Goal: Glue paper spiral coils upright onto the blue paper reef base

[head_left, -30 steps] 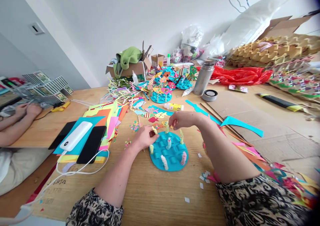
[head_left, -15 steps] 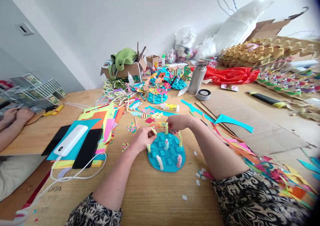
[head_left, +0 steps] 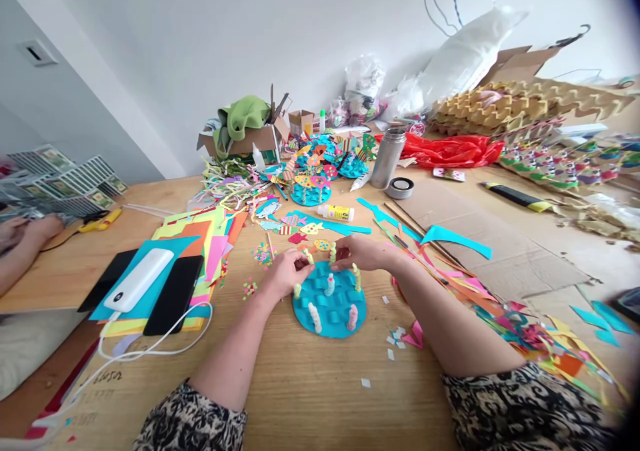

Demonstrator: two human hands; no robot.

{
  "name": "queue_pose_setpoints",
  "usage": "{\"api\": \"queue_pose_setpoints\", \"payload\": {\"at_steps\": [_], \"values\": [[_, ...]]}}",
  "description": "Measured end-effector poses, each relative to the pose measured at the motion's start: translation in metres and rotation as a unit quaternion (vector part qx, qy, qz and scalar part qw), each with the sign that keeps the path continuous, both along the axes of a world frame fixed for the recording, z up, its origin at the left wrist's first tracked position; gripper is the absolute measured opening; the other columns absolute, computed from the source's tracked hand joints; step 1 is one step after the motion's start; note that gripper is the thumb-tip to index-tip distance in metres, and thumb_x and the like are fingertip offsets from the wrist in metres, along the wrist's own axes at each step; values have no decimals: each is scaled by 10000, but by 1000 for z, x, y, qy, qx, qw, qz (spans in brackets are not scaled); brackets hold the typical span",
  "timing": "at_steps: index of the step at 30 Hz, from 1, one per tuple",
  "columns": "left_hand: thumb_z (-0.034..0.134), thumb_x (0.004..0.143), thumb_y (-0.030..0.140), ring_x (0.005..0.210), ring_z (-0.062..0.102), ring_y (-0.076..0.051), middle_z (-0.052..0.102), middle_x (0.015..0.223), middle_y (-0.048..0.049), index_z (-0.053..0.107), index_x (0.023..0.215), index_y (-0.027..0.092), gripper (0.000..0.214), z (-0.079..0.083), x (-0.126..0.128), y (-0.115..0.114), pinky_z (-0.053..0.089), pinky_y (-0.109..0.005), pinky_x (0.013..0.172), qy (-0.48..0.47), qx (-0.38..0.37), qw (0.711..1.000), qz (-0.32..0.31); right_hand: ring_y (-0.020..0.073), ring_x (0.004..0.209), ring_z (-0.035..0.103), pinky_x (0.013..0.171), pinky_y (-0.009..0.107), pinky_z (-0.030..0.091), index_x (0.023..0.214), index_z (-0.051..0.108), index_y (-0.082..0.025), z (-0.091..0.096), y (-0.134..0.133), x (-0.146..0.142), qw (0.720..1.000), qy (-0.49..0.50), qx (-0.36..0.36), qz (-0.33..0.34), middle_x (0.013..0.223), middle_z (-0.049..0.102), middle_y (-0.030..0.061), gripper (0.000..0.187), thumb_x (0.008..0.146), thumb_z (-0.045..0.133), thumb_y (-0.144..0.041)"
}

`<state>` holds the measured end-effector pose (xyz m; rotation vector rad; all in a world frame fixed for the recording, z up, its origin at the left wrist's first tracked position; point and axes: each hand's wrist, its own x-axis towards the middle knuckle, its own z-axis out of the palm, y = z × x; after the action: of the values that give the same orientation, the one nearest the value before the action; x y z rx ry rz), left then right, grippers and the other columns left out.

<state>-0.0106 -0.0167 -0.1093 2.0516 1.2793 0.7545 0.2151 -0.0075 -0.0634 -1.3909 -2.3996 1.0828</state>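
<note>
A round blue paper base (head_left: pixel 333 328) with a woven top lies on the table before me. Short twisted posts that look like coiled pipe cleaners stand on it: a white post (head_left: pixel 315 318), a pink post (head_left: pixel 353 317), a pale blue post (head_left: pixel 329 284) near the middle, and several yellow ones around the rim. My left hand (head_left: pixel 286 278) pinches a yellow post (head_left: pixel 307 256) at the far left rim. Fingers of my right hand (head_left: pixel 364 252) close on another yellow post (head_left: pixel 333 252) at the far rim. Paper fish (head_left: pixel 313 229) lie just beyond.
Behind are a glue bottle (head_left: pixel 336 212), a steel flask (head_left: pixel 389 158) and a finished fish piece (head_left: pixel 312 191). To the left, a power bank (head_left: pixel 139 280) and phone (head_left: pixel 173 296) rest on coloured paper. Cardboard (head_left: pixel 480 238) and paper scraps lie right. Another person's hands (head_left: pixel 43 228) show far left.
My right hand has turned lower and flatter beside the far yellow post. My left hand keeps its pinch. The whole view has shifted slightly.
</note>
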Motion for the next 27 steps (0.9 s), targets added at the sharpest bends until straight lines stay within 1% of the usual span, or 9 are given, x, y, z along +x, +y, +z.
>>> {"api": "queue_pose_setpoints", "payload": {"at_steps": [7, 14, 18, 21, 23, 25, 27], "values": [[683, 690, 223, 581, 523, -106, 575, 675, -3, 647, 669, 158, 77, -3, -2, 2, 416, -215, 534, -8, -3, 1000, -4, 173, 691, 606, 584, 255, 437, 723, 634, -170, -3, 1, -4, 1000, -14, 2, -4, 755, 684, 38, 319, 705, 653, -488], [707, 662, 234, 592, 517, -105, 566, 687, 4, 653, 686, 162, 93, -5, -2, 2, 418, -217, 551, -28, -14, 999, -4, 166, 682, 607, 561, 239, 420, 746, 642, -177, -3, 2, -4, 999, -47, 22, -4, 771, 690, 38, 280, 712, 658, -455], [728, 642, 256, 594, 522, -102, 573, 706, 2, 656, 703, 154, 138, -9, -5, 4, 421, -221, 558, -53, -36, 998, -9, 164, 673, 601, 554, 240, 416, 750, 645, -172, -4, 2, -5, 999, -46, 23, -1, 761, 686, 37, 308, 711, 651, -478], [745, 632, 302, 593, 535, -106, 588, 708, -4, 661, 747, 141, 215, -12, -7, 7, 421, -218, 540, -78, -66, 995, -20, 171, 683, 606, 563, 249, 423, 759, 659, -175, -4, 3, -5, 999, -40, 17, -1, 767, 691, 36, 312, 708, 650, -483], [754, 627, 350, 598, 544, -108, 601, 717, -10, 667, 798, 132, 291, -11, -9, 8, 421, -214, 531, -97, -85, 991, -29, 180, 709, 620, 586, 257, 438, 772, 670, -182, -3, 3, -3, 999, -35, 2, 2, 783, 699, 34, 292, 695, 666, -464], [763, 619, 378, 614, 548, -108, 621, 756, -22, 675, 849, 128, 351, -7, -10, 7, 419, -211, 537, -113, -92, 989, -33, 189, 758, 633, 631, 268, 461, 817, 681, -186, 2, 2, 2, 1000, -26, -15, 6, 835, 708, 39, 277, 677, 690, -424], [771, 611, 378, 631, 546, -105, 646, 823, -39, 686, 887, 133, 379, -1, -10, 6, 414, -210, 547, -126, -92, 987, -32, 200, 824, 637, 687, 283, 479, 904, 686, -185, 10, 0, 10, 1000, -18, -14, -4, 919, 708, 55, 325, 660, 707, -399]]}}
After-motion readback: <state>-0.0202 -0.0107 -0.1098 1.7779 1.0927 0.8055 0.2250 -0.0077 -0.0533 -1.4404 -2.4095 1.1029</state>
